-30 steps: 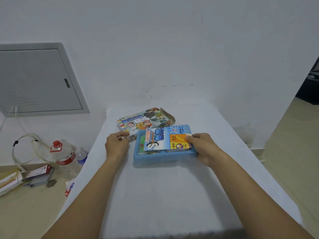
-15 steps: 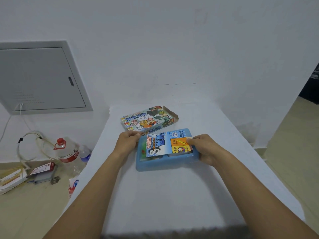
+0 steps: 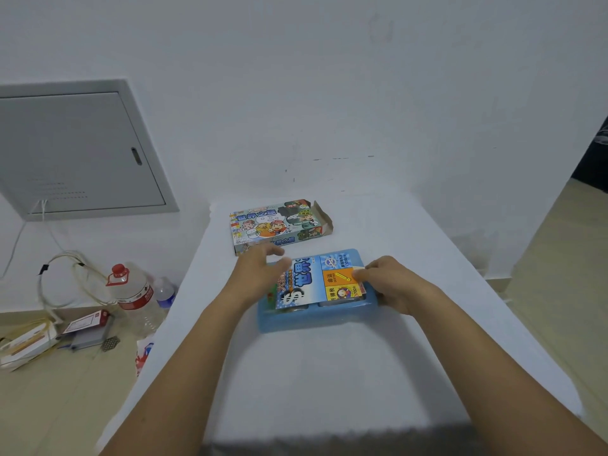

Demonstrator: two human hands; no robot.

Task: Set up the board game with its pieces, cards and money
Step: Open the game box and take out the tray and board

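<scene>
Barely begun: folded colourful paper board (image 3: 324, 281) unopened atop blue plastic tray (image 3: 316, 319), pinched by right hand (image 3: 391, 286); left hand (image 3: 260, 269) relaxed, empty; printed cardboard box (image 3: 279, 223) beyond.

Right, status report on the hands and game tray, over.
Left hand open over blue plastic tray. Right hand pinching folded colourful game board lying on tray. Empty printed cardboard box behind, clear.

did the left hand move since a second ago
Yes. The left hand has moved right, off the game box's near-left corner and over the blue tray's left edge.
</scene>
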